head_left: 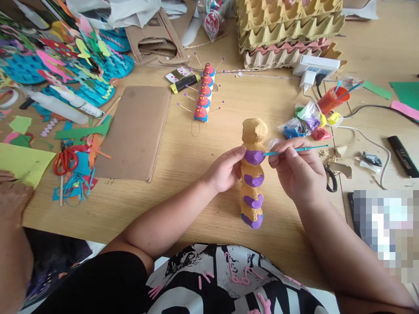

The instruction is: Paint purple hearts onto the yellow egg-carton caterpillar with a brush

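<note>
A bumpy tan strip cut from an egg carton (254, 131), with purple clay patches (254, 180) along it, stands lengthwise in front of me. My left hand (225, 169) grips its left edge near the upper purple patch, thumb on the rim. In my right hand (297, 168) is a thin blue modelling tool (307, 148), its tip touching the right end of that upper patch. The lowest bump shows some blue at its sides. Farther back sits a finished-looking strip (204, 91) with red smiling faces, blue edges and pin-like sticks.
Flat cardboard (134, 131), red scissors (65, 162) and paper scraps lie left. Egg trays (290, 30) are stacked behind. Bagged clay (297, 124), an orange cup (333, 100), a power strip (317, 65) and cables lie right. Another person's hand (11, 192) is at far left.
</note>
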Tool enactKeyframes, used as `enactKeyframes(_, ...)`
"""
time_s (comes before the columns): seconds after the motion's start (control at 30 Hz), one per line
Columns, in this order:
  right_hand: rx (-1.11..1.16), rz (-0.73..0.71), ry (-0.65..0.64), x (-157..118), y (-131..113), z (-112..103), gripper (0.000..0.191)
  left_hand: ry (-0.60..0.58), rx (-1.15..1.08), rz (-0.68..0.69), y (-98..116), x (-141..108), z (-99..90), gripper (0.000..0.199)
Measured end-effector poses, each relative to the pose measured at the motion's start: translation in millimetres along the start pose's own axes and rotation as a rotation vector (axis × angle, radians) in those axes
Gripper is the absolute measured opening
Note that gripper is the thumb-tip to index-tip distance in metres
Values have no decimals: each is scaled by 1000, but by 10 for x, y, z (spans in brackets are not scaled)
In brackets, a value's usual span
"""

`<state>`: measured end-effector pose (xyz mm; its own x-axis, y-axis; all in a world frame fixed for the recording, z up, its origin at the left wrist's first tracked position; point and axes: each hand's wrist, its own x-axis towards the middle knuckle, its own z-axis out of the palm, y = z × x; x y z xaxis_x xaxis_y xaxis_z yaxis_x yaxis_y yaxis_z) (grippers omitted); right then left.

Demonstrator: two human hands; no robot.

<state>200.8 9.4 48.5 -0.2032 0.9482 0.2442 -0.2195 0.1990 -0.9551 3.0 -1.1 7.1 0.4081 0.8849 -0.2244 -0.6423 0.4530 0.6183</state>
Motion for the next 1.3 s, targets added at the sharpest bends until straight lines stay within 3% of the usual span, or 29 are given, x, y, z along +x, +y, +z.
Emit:
enactKeyframes(0.43,-144,48,49,7,-34,77,50,-35,77,-14,-12,18,-15,62)
enactKeyframes(0.73,-100,77,-6,-12,-81,130,48,35,88,30,-38,15,3,59)
enactKeyframes(1.3,-242,36,20,-63,-80,112,47,9,133,74,-72,18,-53,49)
